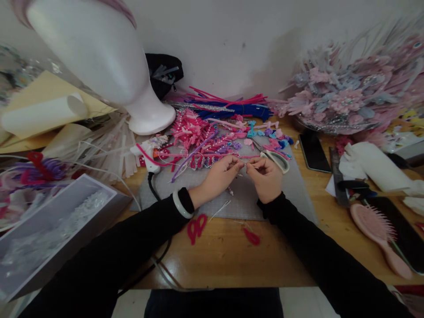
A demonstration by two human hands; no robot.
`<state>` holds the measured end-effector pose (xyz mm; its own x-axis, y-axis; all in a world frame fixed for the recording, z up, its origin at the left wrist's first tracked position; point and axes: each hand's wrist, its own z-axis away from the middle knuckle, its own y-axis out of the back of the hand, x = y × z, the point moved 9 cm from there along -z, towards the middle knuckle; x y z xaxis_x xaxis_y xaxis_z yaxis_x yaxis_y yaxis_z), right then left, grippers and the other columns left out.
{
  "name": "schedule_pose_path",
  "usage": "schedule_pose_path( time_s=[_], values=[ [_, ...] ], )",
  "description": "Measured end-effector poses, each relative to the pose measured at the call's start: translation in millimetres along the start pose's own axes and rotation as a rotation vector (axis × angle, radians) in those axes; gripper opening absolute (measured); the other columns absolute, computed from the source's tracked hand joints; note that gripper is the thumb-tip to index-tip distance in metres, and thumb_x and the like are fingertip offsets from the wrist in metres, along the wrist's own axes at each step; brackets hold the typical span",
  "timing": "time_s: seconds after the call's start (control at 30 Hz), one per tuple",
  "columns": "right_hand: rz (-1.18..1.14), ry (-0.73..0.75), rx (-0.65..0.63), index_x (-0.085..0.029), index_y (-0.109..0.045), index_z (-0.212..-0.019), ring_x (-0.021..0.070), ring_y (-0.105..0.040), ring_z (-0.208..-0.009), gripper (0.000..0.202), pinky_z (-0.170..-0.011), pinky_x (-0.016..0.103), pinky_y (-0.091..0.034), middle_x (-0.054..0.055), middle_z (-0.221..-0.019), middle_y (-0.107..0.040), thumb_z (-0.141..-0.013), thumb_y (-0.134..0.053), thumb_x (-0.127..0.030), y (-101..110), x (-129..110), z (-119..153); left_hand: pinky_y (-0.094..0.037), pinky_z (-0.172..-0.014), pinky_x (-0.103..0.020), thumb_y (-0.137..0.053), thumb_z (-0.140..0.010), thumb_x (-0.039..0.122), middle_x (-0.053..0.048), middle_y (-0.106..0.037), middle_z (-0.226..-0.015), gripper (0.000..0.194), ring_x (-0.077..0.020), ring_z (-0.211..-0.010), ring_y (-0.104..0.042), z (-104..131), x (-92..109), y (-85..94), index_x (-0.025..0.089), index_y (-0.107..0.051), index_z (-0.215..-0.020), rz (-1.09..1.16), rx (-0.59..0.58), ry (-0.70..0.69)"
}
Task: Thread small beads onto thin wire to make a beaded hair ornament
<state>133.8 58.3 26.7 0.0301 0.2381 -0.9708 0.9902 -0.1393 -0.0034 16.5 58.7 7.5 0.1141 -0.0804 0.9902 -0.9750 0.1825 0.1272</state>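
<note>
My left hand (222,176) and my right hand (266,177) meet over the grey mat (288,198), fingertips pinched close together. A thin, pale strand shows between them; what exactly each hand pinches is too small to name. A beaded piece (229,191) hangs or lies just below the fingers. The scissors (277,160) with pale handles lie behind my right hand. Toward the table's front edge are red looped pieces (196,228) with white wire ends, and another red piece (251,236) further right. Pink fuzzy pieces (190,130) are heaped behind my left hand.
A white glue gun (151,163) with a black cord lies left of the hands. A white mannequin head (96,53) and a box of clear pieces (56,234) stand left. On the right are a phone (314,153), a pink hairbrush (380,238) and a flower arrangement (347,97).
</note>
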Motion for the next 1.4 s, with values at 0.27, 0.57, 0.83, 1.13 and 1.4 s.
schedule_pose_path(
  time_s=[0.27, 0.57, 0.83, 1.13, 1.4],
  values=[
    [-0.041, -0.050, -0.013, -0.020, -0.042, -0.054, 0.0083, -0.048, -0.051, 0.019, -0.050, 0.025, -0.038, -0.002, -0.063, -0.057, -0.058, -0.061, -0.022, -1.8, 3.5, 1.1, -0.033, -0.037, -0.015, -0.047, -0.076, 0.036, 0.003, -0.044, -0.059, 0.021, -0.0057, -0.047, -0.040, -0.4, -3.4, -0.5, 0.016, -0.050, -0.074, -0.002, -0.001, 0.025],
    [-0.030, -0.044, -0.023, -0.020, -0.043, -0.055, 0.0099, -0.052, -0.054, 0.017, -0.052, 0.026, -0.040, -0.001, -0.064, -0.059, -0.059, -0.060, -0.018, -1.8, 3.7, 1.4, -0.028, -0.042, -0.017, -0.041, -0.078, 0.032, 0.006, -0.034, -0.051, 0.022, -0.0048, -0.046, -0.032, 0.2, 3.3, 0.0, 0.015, -0.045, -0.064, 0.066, -0.001, -0.033],
    [-0.022, -0.019, -0.028, -0.020, -0.043, -0.056, 0.0094, -0.051, -0.053, 0.017, -0.050, 0.024, -0.039, -0.001, -0.066, -0.059, -0.060, -0.059, -0.016, -2.1, 1.2, 2.2, -0.030, -0.036, -0.015, -0.047, -0.072, 0.027, 0.005, -0.039, -0.052, 0.012, -0.0048, -0.043, -0.035, 1.7, -1.6, -3.4, 0.016, -0.047, -0.069, 0.089, -0.037, 0.042],
    [-0.167, -0.121, -0.080, -0.019, -0.051, -0.061, 0.0079, -0.051, -0.051, 0.012, -0.053, 0.024, -0.043, -0.004, -0.060, -0.057, -0.061, -0.062, -0.023, -4.6, 15.4, -1.9, -0.031, -0.043, -0.016, -0.046, -0.072, 0.025, 0.005, -0.045, -0.055, 0.011, -0.0048, -0.048, -0.040, -0.2, 3.3, 0.3, 0.014, -0.048, -0.070, 0.029, -0.005, -0.028],
    [-0.328, -0.259, -0.238, -0.020, -0.062, -0.072, 0.0101, -0.058, -0.055, 0.012, -0.057, 0.026, -0.049, -0.003, -0.061, -0.063, -0.062, -0.063, -0.027, -17.7, 34.3, -0.4, -0.032, -0.048, -0.017, -0.046, -0.074, 0.027, 0.004, -0.046, -0.058, 0.014, -0.0048, -0.050, -0.042, -1.6, 4.9, 1.6, 0.013, -0.049, -0.072, 0.024, 0.011, -0.070]
  ],
)
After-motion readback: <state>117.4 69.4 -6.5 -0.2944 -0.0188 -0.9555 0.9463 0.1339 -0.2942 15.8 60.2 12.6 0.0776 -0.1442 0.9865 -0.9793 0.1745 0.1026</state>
